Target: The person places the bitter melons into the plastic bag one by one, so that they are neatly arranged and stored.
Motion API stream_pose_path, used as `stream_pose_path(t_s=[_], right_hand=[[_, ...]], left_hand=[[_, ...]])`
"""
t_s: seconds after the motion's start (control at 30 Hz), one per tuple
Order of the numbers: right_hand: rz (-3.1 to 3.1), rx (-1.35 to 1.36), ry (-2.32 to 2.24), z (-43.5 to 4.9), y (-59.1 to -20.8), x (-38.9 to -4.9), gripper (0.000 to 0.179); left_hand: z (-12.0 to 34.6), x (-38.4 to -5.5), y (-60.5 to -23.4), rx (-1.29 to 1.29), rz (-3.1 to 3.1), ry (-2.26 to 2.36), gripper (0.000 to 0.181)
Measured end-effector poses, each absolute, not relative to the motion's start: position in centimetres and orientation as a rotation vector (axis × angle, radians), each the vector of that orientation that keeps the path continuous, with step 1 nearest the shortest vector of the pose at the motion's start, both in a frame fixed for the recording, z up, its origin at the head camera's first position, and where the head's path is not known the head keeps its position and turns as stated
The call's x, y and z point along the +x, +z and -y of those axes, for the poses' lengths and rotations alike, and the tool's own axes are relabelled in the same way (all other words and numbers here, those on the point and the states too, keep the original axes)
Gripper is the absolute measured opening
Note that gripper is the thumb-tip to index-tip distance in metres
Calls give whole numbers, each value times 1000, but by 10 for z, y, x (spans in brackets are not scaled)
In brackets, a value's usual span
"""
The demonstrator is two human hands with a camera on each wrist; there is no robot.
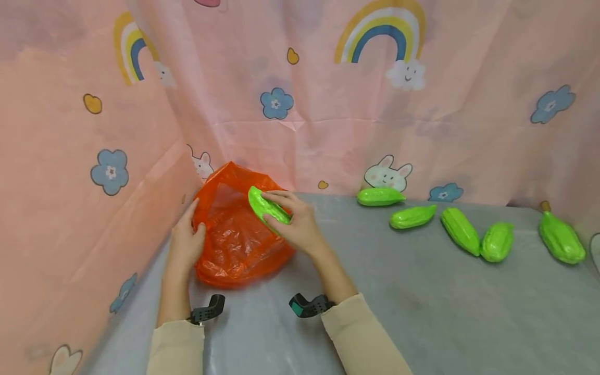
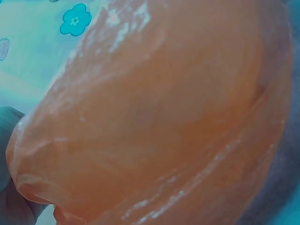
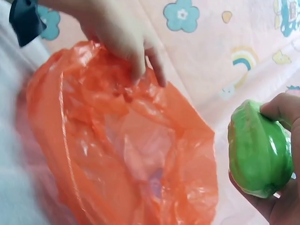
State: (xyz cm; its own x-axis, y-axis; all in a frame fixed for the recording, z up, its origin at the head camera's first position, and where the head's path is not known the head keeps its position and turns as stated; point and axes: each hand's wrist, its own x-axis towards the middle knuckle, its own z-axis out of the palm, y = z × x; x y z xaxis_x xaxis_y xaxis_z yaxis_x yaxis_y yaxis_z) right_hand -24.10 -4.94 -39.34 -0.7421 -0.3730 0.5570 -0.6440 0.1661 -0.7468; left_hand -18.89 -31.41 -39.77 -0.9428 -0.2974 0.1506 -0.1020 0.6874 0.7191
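An orange-red plastic bag [image 1: 234, 245] stands with its mouth spread on the grey surface. My left hand [image 1: 186, 239] grips its left rim; in the right wrist view this hand [image 3: 124, 44] has thumb and fingers over the edge. My right hand [image 1: 297, 221] holds a glossy green papaya-like fruit [image 1: 268, 205] with faint ridges, at the bag's right side. The right wrist view shows the fruit [image 3: 260, 150] between thumb and fingers, beside the bag's opening [image 3: 140, 150]. In the left wrist view the bag [image 2: 154, 103] fills most of the picture.
Several similar green fruits lie at the right, among them one [image 1: 380, 197] by the back wall and one with a brown stem [image 1: 561, 238] at the far right. A pink patterned cloth [image 1: 244, 62] walls the back and left of the grey surface [image 1: 384, 307].
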Motion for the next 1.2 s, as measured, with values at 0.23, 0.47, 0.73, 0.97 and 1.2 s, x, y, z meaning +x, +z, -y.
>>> stream_pose_path(t_s=[0.23,0.47,0.73,0.97,1.2], right_hand=[[2289,952,1693,70,-413,-232,43],[2327,924,1722,81,-426,-226,43],[2402,965,1678,92,-437,-221,45],[2438,956,1716,94,-450,-218,43],[2471,971,1726,99,-461,-218,44]], left_hand=[[311,-190,-400,307,2655,-1079,66],[309,-191,-399,330,2650,-1091,66],[309,-189,-403,291,2647,-1045,66],[308,-190,-404,300,2668,-1061,65],[308,-189,-400,347,2676,-1082,65]])
